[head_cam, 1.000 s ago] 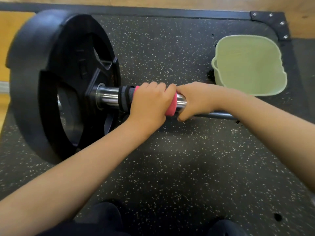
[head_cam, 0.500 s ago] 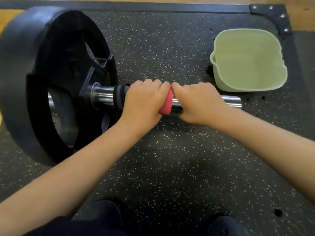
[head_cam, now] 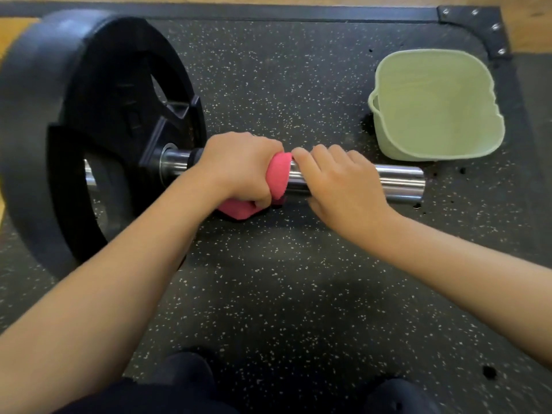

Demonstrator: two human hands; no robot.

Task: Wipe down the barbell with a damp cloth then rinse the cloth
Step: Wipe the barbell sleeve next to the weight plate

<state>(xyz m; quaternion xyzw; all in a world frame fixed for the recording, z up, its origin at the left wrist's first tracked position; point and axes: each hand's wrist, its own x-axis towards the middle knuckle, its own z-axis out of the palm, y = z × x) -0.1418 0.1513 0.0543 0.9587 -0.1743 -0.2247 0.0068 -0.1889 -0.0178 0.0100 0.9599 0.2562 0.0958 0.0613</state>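
Observation:
The barbell's shiny steel sleeve [head_cam: 400,182] lies across the speckled black rubber mat, its free end pointing right. A big black weight plate [head_cam: 74,130] sits on it at the left. My left hand [head_cam: 239,168] grips a pink cloth [head_cam: 277,174] wrapped round the sleeve just right of the black collar; a flap of the cloth hangs below the bar. My right hand [head_cam: 343,186] lies over the sleeve right beside the cloth, fingers curled round the bar.
A pale green tub [head_cam: 484,144] stands on the mat just behind the sleeve's free end, at the right. The mat's bolted metal corner [head_cam: 478,28] and wooden floor lie beyond it. My dark shoes [head_cam: 185,372] show at the bottom edge.
A loose pink flap of the cloth has come into sight below the bar under my left hand. My right hand stays on the sleeve next to the cloth. The camera shifted, showing the sleeve's end.

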